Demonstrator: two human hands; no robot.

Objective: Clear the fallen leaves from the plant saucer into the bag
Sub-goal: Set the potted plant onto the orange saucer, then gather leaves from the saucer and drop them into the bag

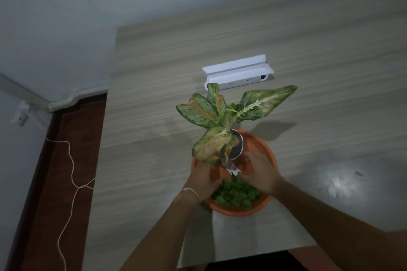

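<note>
While both hands, left [203,179] and right [259,174], reach into saucer [264,145], grip unclear, leaves [237,196] just below them

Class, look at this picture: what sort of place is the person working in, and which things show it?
Probably an indoor room, home or office: a wood-grain table with a white socket box, a painted wall, and a potted plant.

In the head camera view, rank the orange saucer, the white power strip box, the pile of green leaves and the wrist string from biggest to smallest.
1. Orange saucer
2. White power strip box, which sits farther from the camera, so its rank against the saucer is unsure
3. Pile of green leaves
4. Wrist string
</note>
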